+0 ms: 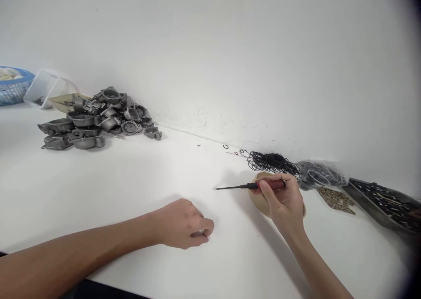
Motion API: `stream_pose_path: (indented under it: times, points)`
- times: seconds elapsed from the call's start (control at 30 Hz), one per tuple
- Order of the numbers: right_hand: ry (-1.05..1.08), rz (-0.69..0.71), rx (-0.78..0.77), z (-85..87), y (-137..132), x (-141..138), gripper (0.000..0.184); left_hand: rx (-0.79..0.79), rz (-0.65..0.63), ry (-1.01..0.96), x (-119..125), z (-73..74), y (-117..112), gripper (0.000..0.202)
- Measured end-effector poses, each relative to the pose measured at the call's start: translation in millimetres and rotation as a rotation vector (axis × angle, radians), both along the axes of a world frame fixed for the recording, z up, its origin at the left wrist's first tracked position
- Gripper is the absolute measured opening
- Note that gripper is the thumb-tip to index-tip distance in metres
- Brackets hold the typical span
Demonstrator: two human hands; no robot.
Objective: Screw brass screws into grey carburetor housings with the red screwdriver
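Observation:
My right hand point(284, 202) is closed round a small screwdriver point(250, 186) with a dark red handle. Its thin shaft points left, just above the white table point(131, 180). That hand sits over a tan round dish point(261, 202). My left hand point(184, 223) rests on the table with fingers curled in, pinching something small and pale that I cannot make out. A heap of black rubber O-rings point(272, 162) lies just beyond the right hand, against the wall.
A pile of grey cast metal housings point(98, 119) lies at the far left. Behind it are a clear plastic tub point(46, 88) and a blue basket point(13, 86). At right sit a plastic bag point(320, 174), small brass-coloured parts point(337, 199) and a dark tray point(384, 202).

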State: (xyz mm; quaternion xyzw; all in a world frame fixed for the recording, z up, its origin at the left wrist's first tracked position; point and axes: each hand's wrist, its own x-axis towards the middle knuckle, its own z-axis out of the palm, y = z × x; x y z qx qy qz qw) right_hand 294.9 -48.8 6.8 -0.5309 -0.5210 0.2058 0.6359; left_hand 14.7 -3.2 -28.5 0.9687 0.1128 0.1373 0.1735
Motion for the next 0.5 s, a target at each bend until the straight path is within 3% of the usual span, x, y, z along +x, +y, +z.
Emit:
stream_pose_path:
  times: [0.5]
  points:
    - [0.016, -0.009, -0.018, 1.6, -3.0, 0.0, 0.033, -0.012, 0.001, 0.014, -0.3, 2.4, 0.5, 0.004]
